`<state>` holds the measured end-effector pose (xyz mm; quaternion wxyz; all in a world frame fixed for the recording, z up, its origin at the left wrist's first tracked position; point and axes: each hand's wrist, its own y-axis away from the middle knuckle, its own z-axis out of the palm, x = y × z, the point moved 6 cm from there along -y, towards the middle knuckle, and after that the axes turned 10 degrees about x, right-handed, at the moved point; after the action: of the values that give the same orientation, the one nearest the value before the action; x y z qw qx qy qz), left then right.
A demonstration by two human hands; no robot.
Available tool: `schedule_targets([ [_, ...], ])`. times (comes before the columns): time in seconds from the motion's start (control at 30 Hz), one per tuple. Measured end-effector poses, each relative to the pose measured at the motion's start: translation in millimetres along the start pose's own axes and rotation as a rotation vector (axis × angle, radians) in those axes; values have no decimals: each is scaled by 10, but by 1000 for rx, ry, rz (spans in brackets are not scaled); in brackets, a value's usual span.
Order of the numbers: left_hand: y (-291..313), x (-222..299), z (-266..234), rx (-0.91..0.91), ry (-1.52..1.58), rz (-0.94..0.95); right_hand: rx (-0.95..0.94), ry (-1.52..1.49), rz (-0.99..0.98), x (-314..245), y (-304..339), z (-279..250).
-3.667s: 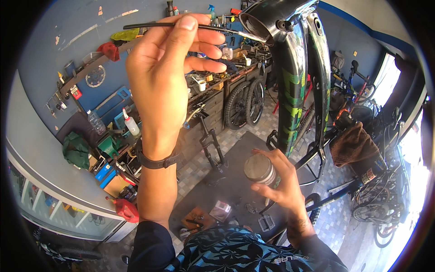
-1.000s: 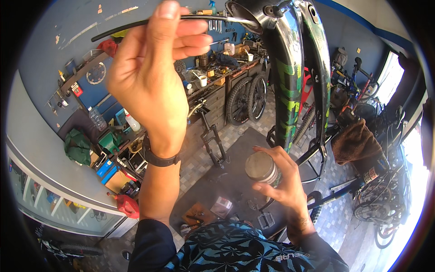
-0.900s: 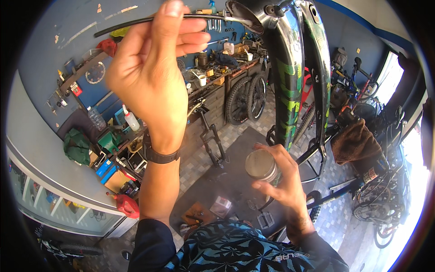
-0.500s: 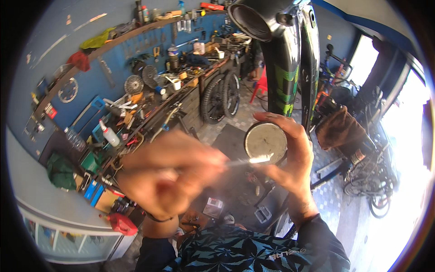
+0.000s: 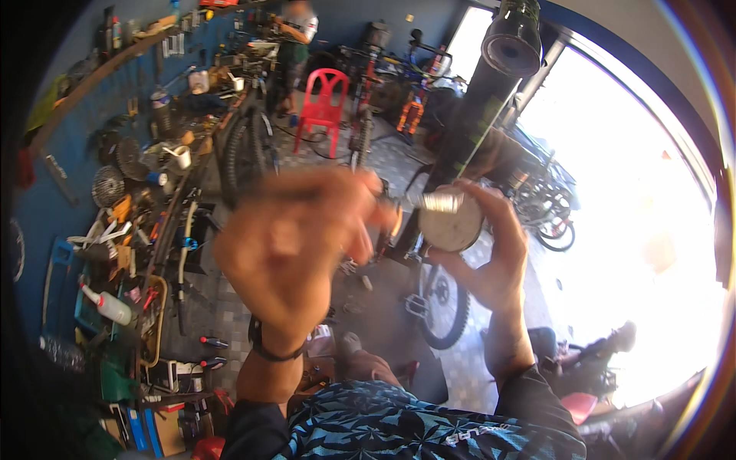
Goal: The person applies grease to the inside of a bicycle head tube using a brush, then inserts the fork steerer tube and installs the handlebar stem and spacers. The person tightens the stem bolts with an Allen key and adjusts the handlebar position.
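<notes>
My left hand (image 5: pixel 284 245), smeared by motion, is closed around a slim tool whose pale, shiny, flat tip (image 5: pixel 441 202) points right. The kind of tool is too blurred to tell. That tip overlaps the upper face of a round, shallow, light-grey disc (image 5: pixel 452 228) that looks like a tin or lid. My right hand (image 5: pixel 502 249) grips the disc by its right edge, thumb below and fingers above. Behind it rises a dark bicycle frame (image 5: pixel 468 130), with the open round end of a glossy tube (image 5: pixel 512 54) at the top.
A cluttered workbench (image 5: pixel 172 184) runs along the left wall, with a spray bottle (image 5: pixel 107 304) on it. A red plastic chair (image 5: pixel 322 107) and another person (image 5: pixel 294 54) are at the back. Parked bicycles (image 5: pixel 540 203) stand by the bright doorway; a bicycle wheel (image 5: pixel 445 307) is below my hands.
My view has swung to the right, bringing the red chair and the doorway further in. The tool's tip now lies higher on the disc. Both hands keep their holds.
</notes>
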<state>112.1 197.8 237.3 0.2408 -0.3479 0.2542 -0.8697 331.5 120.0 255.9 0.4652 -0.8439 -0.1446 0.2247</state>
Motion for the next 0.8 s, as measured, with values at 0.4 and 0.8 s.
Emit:
schedule_targets([
  [0.4,-781,-591,894,107,181,436,136,421,53,149,-204,-645],
  [0.8,-823,-749,1117,40,285,-33,133,417,5,169,-185,-682],
])
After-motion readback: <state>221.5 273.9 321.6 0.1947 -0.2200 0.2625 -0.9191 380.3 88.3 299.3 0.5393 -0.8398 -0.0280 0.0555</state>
